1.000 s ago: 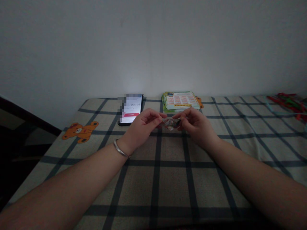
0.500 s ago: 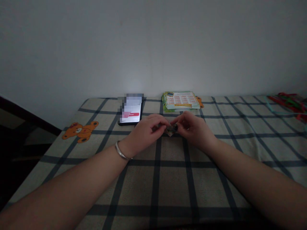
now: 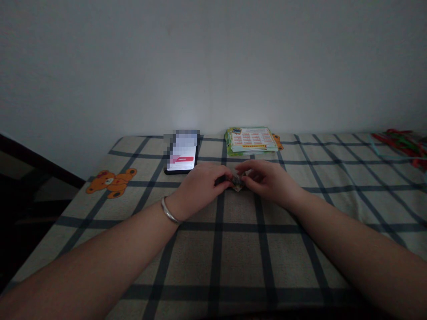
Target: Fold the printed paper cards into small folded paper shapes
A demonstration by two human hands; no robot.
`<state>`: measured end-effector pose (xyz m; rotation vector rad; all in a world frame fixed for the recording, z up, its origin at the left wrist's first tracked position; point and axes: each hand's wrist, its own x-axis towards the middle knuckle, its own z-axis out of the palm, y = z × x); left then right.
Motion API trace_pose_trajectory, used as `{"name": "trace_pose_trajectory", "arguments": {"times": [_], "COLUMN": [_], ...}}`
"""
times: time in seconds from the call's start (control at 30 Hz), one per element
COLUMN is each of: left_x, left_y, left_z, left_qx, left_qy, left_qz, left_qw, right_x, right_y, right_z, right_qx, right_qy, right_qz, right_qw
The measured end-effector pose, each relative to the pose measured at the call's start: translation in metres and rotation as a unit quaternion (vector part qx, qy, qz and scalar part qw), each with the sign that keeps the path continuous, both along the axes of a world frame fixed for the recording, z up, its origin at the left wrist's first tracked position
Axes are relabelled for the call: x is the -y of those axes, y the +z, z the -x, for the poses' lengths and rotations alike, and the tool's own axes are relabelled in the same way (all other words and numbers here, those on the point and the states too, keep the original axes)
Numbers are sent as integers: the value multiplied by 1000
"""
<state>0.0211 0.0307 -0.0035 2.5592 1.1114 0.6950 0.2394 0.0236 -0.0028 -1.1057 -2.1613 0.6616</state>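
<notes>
A small folded piece of paper (image 3: 237,183), greyish with a pointed lower corner, sits between my two hands just above or on the checked tablecloth. My left hand (image 3: 208,180), with a silver bangle at its wrist, pinches the paper's left side between thumb and fingers. On the other side, the thumb and curled fingers of my right hand (image 3: 265,178) close around the right edge, the index finger lifted a little over the top. Fingertips cover much of the paper, so its full shape is hidden.
Behind my left hand lies a lit phone (image 3: 183,153), partly blurred out. A stack of printed cards (image 3: 252,140) rests near the wall. Red and green strips (image 3: 400,140) lie at the far right. The checked tablecloth (image 3: 187,271) carries an orange bear print (image 3: 111,182).
My right hand has loosened its pinch slightly, with the index finger stretched further left over the paper. The left hand has shifted very little.
</notes>
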Motion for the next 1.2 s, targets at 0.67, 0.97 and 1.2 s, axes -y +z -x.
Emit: {"name": "trace_pose_trajectory", "arguments": {"times": [0.67, 0.97, 1.2], "left_x": [-1, -2, 0], "left_y": [-2, -6, -7], "left_z": [-2, 0, -2], "left_qx": [138, 148, 157], "left_qy": [42, 21, 45], "left_qz": [123, 97, 86], "left_qw": [982, 984, 983], "right_x": [-14, -4, 0], "right_y": [-12, -2, 1], "right_z": [-9, -4, -1], "right_qx": [-4, 84, 54], "right_qy": [-34, -56, 8], "right_qz": [15, -71, -172], "right_qw": [999, 992, 984]}}
